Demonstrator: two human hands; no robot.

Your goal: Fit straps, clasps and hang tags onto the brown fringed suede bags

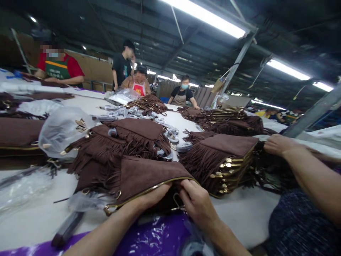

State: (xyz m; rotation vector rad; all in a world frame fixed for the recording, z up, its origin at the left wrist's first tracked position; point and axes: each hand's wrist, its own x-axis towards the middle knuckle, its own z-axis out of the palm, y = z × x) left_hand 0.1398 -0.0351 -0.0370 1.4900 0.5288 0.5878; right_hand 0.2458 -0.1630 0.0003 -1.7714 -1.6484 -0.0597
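Observation:
A brown suede-like fringed bag (149, 174) lies in front of me, its gold zipper undone along the near edge. My left hand (157, 193) reaches in through the zipper opening, and its fingers are hidden inside. At the right end of the opening, my right hand (195, 197) is closed on the bag's edge, thumb and fingers pinched together. A metal clasp (176, 200) hangs by the right fingers. Wrapped in clear plastic, a strap-like piece (87, 202) lies at the bag's left end. Beneath the near edge is a shiny purple sheet (157, 233).
Stacked fringed bags (229, 142) with gold zipper ends stand at right, beside a co-worker's arm (301, 160). More bags (133, 129) lie behind mine. A translucent plastic bag (62, 131) sits at left. Several people work around the white table (239, 213).

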